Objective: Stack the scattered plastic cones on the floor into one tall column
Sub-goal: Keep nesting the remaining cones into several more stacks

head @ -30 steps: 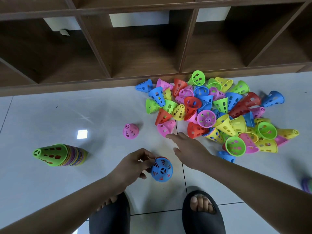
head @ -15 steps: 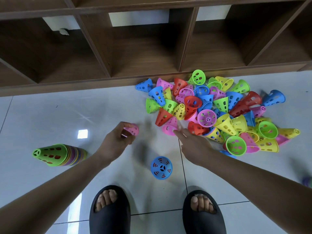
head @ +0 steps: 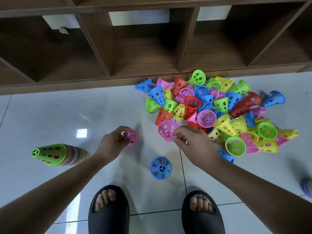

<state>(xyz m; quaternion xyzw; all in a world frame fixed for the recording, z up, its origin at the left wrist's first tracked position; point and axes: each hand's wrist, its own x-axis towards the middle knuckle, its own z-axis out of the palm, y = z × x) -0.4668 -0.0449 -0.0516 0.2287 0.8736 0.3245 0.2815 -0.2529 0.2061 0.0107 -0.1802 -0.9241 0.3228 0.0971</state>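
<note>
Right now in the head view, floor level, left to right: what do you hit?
Green-topped cone stack → left hand holding a small pink cone → blue cone standing alone → right hand pinching a pink cone → loose cone pile.

arms: bare, no sleeves | feet: black open-toe slides [head: 109, 215] | wrists: no watch or bands
</note>
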